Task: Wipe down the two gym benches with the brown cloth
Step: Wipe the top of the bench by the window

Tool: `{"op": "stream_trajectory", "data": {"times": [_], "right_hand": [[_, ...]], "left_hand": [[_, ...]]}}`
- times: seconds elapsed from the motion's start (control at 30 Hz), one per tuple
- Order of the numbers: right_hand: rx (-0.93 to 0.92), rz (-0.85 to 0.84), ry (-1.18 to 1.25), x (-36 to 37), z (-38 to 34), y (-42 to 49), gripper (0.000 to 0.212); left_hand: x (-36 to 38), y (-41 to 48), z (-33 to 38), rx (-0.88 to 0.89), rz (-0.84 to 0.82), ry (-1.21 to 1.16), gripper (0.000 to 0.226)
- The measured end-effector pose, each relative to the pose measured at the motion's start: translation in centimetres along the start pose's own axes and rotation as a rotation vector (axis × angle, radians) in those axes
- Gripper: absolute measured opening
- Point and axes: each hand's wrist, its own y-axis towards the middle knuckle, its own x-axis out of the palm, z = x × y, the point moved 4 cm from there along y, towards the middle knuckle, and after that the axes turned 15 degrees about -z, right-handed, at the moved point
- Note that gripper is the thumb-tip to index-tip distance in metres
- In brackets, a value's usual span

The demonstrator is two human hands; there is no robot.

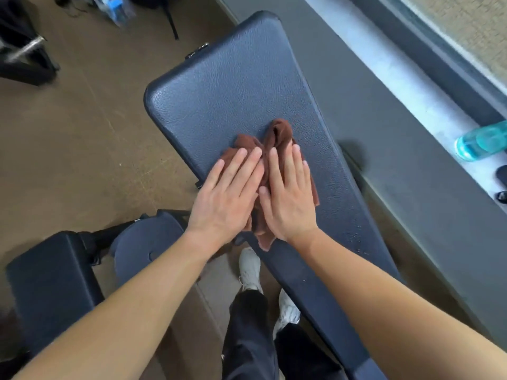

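A dark blue padded gym bench (pixel 233 86) runs from the top centre down to the lower right. A crumpled brown cloth (pixel 278 133) lies on its middle. My left hand (pixel 227 196) and my right hand (pixel 289 196) rest side by side on the cloth, palms flat and fingers stretched out, pressing it against the pad. Most of the cloth is hidden under them. A second dark pad (pixel 52 283) sits at the lower left. Small water drops dot the bench near my right forearm.
A blue-tinted plastic bottle (pixel 480 141) lies on a pale ledge (pixel 397 72) along the right wall. My feet in white shoes (pixel 251 270) stand on the brown floor beside the bench. Dark equipment (pixel 24 58) stands at the upper left.
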Motion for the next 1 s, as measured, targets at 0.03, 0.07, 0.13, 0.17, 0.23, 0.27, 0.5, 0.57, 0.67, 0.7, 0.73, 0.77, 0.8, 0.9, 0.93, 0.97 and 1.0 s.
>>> {"op": "stream_trajectory", "data": {"times": [0.03,0.07,0.13,0.17,0.23,0.27,0.5,0.57,0.67,0.7,0.73,0.77,0.8,0.9,0.93,0.97,1.0], "right_hand": [[-0.048,-0.001,-0.007,-0.6,0.0,0.7,0.067],[-0.091,0.004,-0.015,-1.4,0.4,1.6,0.066],[-0.152,0.041,-0.02,-3.6,2.2,3.8,0.063],[-0.16,0.071,-0.017,-4.7,3.3,4.8,0.061],[-0.131,0.142,-0.01,-6.0,5.1,6.2,0.06],[-0.097,0.175,0.003,-6.1,5.9,6.3,0.059],[0.088,0.132,0.0,0.4,6.4,-3.2,0.061],[0.049,0.074,-0.021,1.9,4.6,-4.8,0.062],[-0.05,0.043,-0.05,0.7,2.1,-2.3,0.061],[-0.078,0.045,-0.048,-0.4,1.8,-0.6,0.06],[-0.092,0.064,-0.036,-1.8,1.8,1.2,0.059],[-0.091,0.092,-0.019,-3.2,2.2,3.0,0.058],[-0.079,0.125,-0.008,-4.2,2.7,4.5,0.058],[0.026,0.217,0.045,-5.3,4.2,5.8,0.059],[0.102,0.245,0.082,-4.9,4.9,5.0,0.06],[0.192,0.254,0.118,-4.0,5.5,3.6,0.061],[0.264,0.245,0.138,-2.9,5.9,2.0,0.062]], "left_hand": [[-0.2,0.2,-0.3,-0.022,0.011,0.006,0.055],[-0.4,0.7,-0.4,-0.048,0.026,0.005,0.056],[-1.0,3.2,0.4,-0.1,0.066,-0.014,0.055],[-1.6,4.7,1.0,-0.121,0.091,-0.03,0.054],[-2.4,7.6,2.5,-0.169,0.131,-0.053,0.053],[-2.4,8.6,3.4,-0.195,0.152,-0.064,0.053],[2.8,2.0,8.1,0.0,0.013,-0.006,0.063],[3.6,-1.1,6.9,0.082,-0.032,0.012,0.062],[2.2,-1.7,2.7,0.116,-0.023,0.062,0.058],[1.1,-0.6,1.4,0.089,0.001,0.066,0.058],[-0.1,1.1,0.3,0.054,0.032,0.061,0.058],[-1.0,2.9,-0.2,0.023,0.06,0.048,0.058],[-1.7,4.9,-0.2,-0.007,0.088,0.029,0.056],[-2.5,8.4,2.2,-0.138,0.141,-0.048,0.053],[-2.0,8.6,3.5,-0.163,0.156,-0.072,0.052],[-1.1,8.1,4.9,-0.157,0.167,-0.095,0.053],[0.0,7.2,6.2,-0.122,0.171,-0.1,0.053]]}}
